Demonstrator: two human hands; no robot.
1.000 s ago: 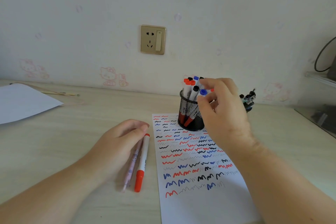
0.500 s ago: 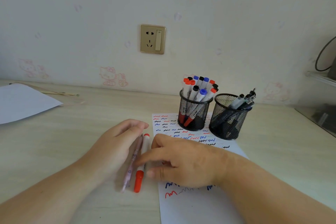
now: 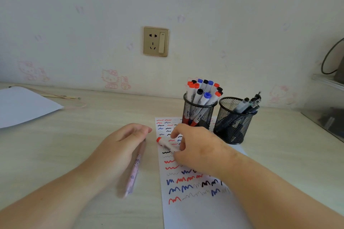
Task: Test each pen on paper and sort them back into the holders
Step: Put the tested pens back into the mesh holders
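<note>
Fingers of the left hand [image 3: 119, 147] lie relaxed and a little apart, resting on the top of a thin pink pen [image 3: 135, 168] that lies flat on the pale wood-grain desk [image 3: 78, 145], just left of the test paper [image 3: 195, 206]. At the far left of the desk, well apart from that paper, lies a blank white sheet [image 3: 24, 106].

Fingers of the right hand [image 3: 195, 150] are curled around a white marker [image 3: 167, 144] with a red end — it lies low over the upper left part of the test paper, the red end pointing to the left. I cannot tell if it touches the sheet.

The test paper is smooth and white, covered with rows of short wavy lines in red, blue and black, some thick and some very thin.

On the far edge of the paper stands a round black wire-mesh holder [image 3: 198, 115], full of white markers with red, blue and black caps. The print on their barrels is too small to read.

Just to the right of it, touching or almost touching, stands a second mesh holder [image 3: 233, 122] — inside are several dark and grey pens that lean to the right.
</note>
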